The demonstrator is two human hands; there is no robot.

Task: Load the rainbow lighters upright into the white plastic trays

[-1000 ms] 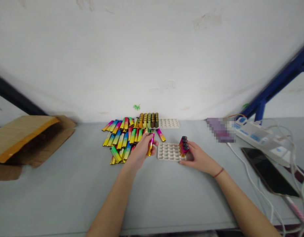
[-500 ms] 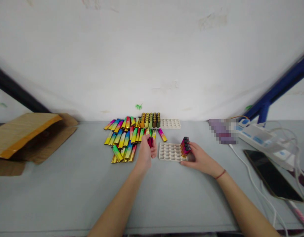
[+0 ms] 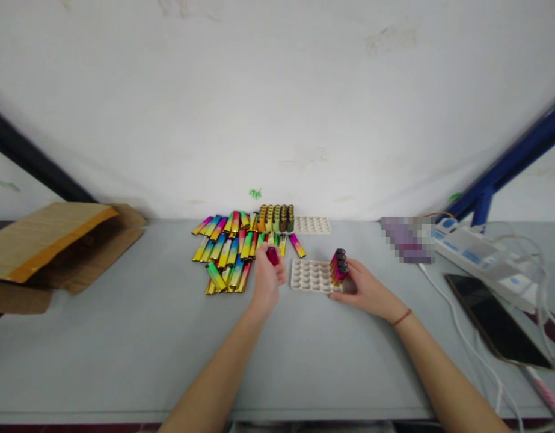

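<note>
My left hand (image 3: 269, 276) is closed around a small dark pink tube (image 3: 272, 255) with a dark top, shaped like a lighter. It is held upright above the table, just left of a white tray (image 3: 311, 276) with rows of round pockets. Around the tray's right end curves my right hand (image 3: 367, 288), thumb at the front edge and fingers beside a row of several pink-and-gold tubes (image 3: 338, 269) standing in the pockets. Some of its fingertips are hidden behind that row. A pile of shiny rainbow-and-gold tubes (image 3: 223, 249) lies left of my left hand.
Against the wall, a second white tray (image 3: 315, 225) stands beside upright orange, green and brown tubes (image 3: 276, 219). An open cardboard box (image 3: 56, 240) is at left. On the right are a black phone (image 3: 498, 319), a power strip (image 3: 475, 255) and white cables (image 3: 453, 319).
My left hand has tilted slightly, so the pink tube's dark top shows more plainly. My right hand has stayed at the tray. The view has shifted a little.
</note>
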